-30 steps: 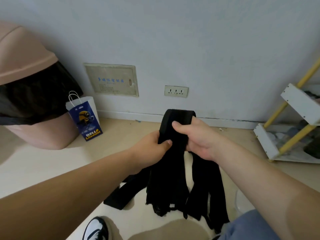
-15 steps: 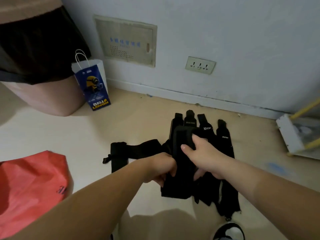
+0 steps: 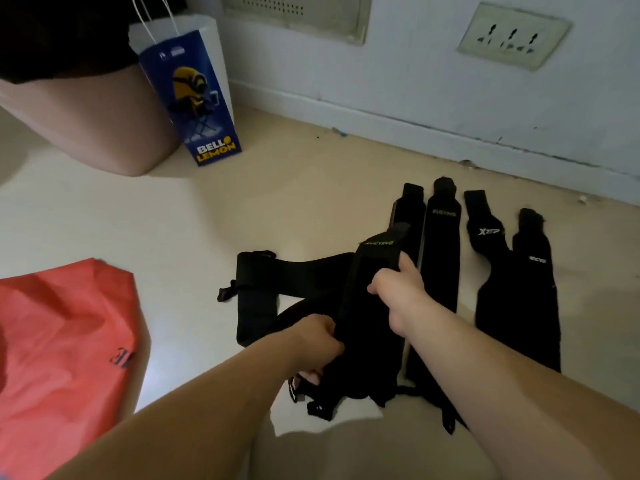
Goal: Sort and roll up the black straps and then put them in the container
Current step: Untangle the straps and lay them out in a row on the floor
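The left hand [image 3: 313, 342] and right hand [image 3: 398, 292] both have their fingers closed on a wide black fabric strap [image 3: 363, 306], now held lower over the beige floor [image 3: 173, 220] than before. Behind it, four more long black straps [image 3: 441, 251] lie side by side on the floor toward the wall; the orange-red fabric bag [image 3: 62, 341] at left has come further into view.

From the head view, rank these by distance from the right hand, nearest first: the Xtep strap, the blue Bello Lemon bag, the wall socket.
Measured from the right hand:
1. Xtep strap, flat on the floor just to its right and slightly beyond.
2. Blue Bello Lemon bag, standing far to the left near the wall.
3. Wall socket, up on the wall, beyond and to the right.
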The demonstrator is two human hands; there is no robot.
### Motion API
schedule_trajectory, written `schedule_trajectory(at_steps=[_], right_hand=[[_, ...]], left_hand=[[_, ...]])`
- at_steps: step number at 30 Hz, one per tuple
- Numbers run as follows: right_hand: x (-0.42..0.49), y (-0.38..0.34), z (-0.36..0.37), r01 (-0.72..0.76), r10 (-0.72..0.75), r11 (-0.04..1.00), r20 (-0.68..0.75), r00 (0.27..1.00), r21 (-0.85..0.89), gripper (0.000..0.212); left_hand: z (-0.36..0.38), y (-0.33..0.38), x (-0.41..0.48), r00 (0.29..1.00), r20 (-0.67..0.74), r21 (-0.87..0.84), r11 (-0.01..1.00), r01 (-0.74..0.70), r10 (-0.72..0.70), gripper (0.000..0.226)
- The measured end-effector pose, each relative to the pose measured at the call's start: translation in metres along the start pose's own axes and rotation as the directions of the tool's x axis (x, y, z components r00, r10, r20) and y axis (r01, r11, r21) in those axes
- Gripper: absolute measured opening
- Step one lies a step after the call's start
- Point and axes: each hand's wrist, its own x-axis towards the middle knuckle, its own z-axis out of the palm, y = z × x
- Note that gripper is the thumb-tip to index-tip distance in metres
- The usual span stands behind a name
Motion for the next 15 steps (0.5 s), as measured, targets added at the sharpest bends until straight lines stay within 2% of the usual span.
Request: schedule_trajectory(at_steps=[2,3,5,6,7,8,10,12,15], right_hand=[[0.018,-0.007,-0.001,0.008,-0.008,1.000,-0.017,1.000,0.018,0.076],[0.026,-0.011,-0.002,0.016,-0.016,1.000,-0.015,1.000,0.019,0.076],[0.040,-0.016,-0.004,0.043,-0.043,0.999,-0.001,0.999,0.029,0.078],[0.046,-0.016,-0.005,0.053,-0.053,0.998,0.004,0.999,0.037,0.080],[0.052,-0.015,-0.006,0.061,-0.061,0.997,0.010,0.998,0.043,0.083],[0.057,-0.013,-0.006,0.065,-0.066,0.997,0.015,0.998,0.051,0.087],[0.067,-0.007,-0.008,0.063,-0.064,0.994,0.013,0.998,0.085,0.094],[0.073,-0.005,-0.009,0.059,-0.060,0.990,0.007,0.998,0.129,0.099],[0.078,-0.006,-0.008,0.066,-0.071,0.988,0.031,0.997,0.142,0.099]], left_hand=[[-0.006,0.010,0.021,0.995,-0.061,0.191,0.979,-0.067,0.080,0.017],[-0.013,0.016,0.031,0.976,-0.163,0.317,0.944,-0.087,0.145,0.027],[-0.029,0.025,0.051,0.866,-0.407,0.493,0.868,-0.059,0.290,0.046],[-0.035,0.027,0.062,0.820,-0.466,0.561,0.827,-0.016,0.333,0.060],[-0.040,0.028,0.073,0.822,-0.458,0.622,0.782,0.023,0.340,0.080],[-0.043,0.029,0.083,0.853,-0.408,0.661,0.750,0.030,0.326,0.101],[-0.044,0.027,0.101,0.909,-0.307,0.663,0.749,-0.007,0.280,0.124],[-0.041,0.021,0.115,0.905,-0.316,0.644,0.765,-0.016,0.284,0.119],[-0.041,0.011,0.123,0.842,-0.398,0.687,0.726,0.010,0.365,0.081]])
